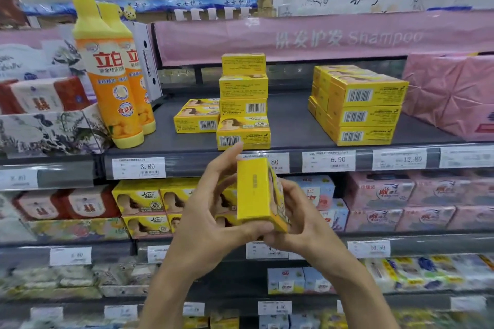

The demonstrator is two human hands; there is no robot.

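A yellow soap box stands on end in front of the shelf edge, held between both hands. My left hand grips it from the left, with the thumb under its lower edge and the fingers up behind it. From the right, my right hand curls its fingers round the box's printed face. On the dark shelf just above is a stack of the same yellow boxes, with lower boxes beside it and a second neat stack to the right.
Two tall orange dish-soap bottles stand at the shelf's left. A pink wrapped pack is at the right. Price tags line the shelf rail. Lower shelves hold more soap boxes and pink packs.
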